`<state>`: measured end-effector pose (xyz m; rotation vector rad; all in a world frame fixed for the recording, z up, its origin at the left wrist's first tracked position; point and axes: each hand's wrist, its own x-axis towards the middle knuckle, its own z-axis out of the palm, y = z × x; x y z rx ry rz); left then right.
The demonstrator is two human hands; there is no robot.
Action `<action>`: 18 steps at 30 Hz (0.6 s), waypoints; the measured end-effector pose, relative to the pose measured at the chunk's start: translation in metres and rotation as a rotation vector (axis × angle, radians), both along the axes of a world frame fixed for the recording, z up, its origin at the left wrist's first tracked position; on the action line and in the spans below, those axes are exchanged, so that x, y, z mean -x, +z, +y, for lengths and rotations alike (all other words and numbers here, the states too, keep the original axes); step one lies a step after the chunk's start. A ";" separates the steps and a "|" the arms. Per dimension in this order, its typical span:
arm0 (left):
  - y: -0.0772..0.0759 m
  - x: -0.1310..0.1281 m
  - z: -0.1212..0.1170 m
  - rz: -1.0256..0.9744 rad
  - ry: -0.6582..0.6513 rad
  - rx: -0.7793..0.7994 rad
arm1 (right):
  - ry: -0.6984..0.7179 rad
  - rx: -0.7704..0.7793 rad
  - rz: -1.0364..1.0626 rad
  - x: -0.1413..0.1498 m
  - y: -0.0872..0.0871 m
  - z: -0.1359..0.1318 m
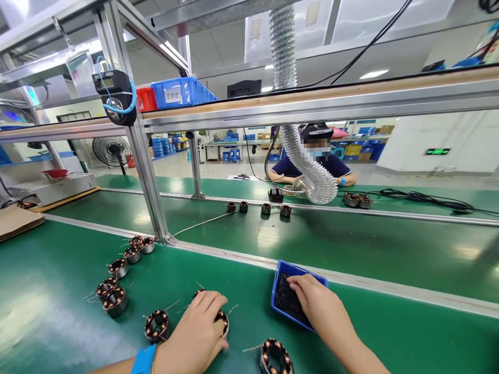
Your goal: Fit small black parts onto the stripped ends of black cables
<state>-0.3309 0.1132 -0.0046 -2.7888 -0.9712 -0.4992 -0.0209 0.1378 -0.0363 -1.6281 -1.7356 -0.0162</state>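
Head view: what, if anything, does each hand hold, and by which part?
Left hand curls over a copper ring, grip hidden; right hand reaches into the blue bin of black pieces. Neither hold can be told.

A blue bin (202, 91) with a white label (173, 95) stands beside a red bin (146, 99) on the upper shelf (353, 98). A ribbed silver duct (283, 50) hangs partly in front of a co-worker (330, 166) in a dark top (342, 167); black cables (432, 200) lie on the far tabletop (179, 183). At left are a caged fan (113, 151), cardboard (11, 224) and an aluminium post (147, 175). A green exit sign (437, 152) glows at right
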 end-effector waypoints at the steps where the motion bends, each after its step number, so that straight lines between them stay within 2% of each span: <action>1: -0.003 -0.005 0.005 -0.012 -0.023 -0.019 | 0.015 -0.005 0.018 0.002 0.003 -0.001; 6: -0.009 -0.018 0.024 -0.010 -0.093 -0.075 | 0.133 0.012 0.142 0.018 0.018 -0.008; 12: 0.004 -0.026 0.013 -0.046 -0.031 0.159 | 0.312 0.165 0.414 0.048 0.024 -0.010; 18: -0.012 -0.030 0.024 -0.102 -0.071 0.086 | 0.364 0.177 0.333 0.072 0.024 0.009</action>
